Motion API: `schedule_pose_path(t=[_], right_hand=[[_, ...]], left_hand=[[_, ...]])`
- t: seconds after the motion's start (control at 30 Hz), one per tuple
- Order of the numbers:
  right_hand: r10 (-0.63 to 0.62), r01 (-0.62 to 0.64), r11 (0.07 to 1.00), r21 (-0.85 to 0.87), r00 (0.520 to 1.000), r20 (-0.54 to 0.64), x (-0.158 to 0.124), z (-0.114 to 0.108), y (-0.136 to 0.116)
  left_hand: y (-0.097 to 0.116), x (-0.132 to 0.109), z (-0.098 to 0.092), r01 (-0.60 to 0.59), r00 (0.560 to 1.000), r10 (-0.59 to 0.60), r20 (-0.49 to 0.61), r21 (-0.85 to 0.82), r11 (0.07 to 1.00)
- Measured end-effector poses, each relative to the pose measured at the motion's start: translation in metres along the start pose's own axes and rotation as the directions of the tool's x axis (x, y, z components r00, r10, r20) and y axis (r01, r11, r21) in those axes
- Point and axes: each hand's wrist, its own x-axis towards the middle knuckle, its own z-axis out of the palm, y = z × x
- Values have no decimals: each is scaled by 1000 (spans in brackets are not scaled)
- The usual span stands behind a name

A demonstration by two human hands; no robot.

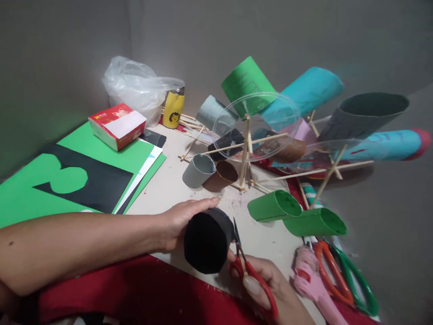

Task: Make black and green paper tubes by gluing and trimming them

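Grey wall (189, 40) behind pale bench (165, 158) | my left hand (179, 221) curls around black tube (206, 243), over bench's front part | my right hand (270, 282) grips red-handled scissors (248, 267), blades beside tube | risk: if my left hold slackens, tube could twist, blades slip and nick me

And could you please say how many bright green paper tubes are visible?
3: one tube partly behind the clear round plastic disc, two tubes beyond the right hand. Others may be hidden.
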Motion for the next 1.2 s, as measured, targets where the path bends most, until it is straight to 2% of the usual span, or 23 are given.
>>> schedule_pose_path(t=[0.13,0.3,0.63,0.9,1.2], right_hand=[[-23,21,999,-40,998,-53,0,4,-5],[-28,24,999,-43,997,-75,0,3,-5],[-12,7,1000,-31,986,-165,0,5,-1],[-87,82,994,-69,993,-74,2,-3,1],[-137,127,986,-104,987,-89,3,-4,0]], left_hand=[[1,-2,0,54,999,-54,-5,75,996],[1,-3,1,48,999,-46,-24,106,993],[1,-4,1,50,999,-52,13,125,991],[0,1,0,88,991,-99,90,118,989],[2,2,-2,126,987,-136,83,122,985]])
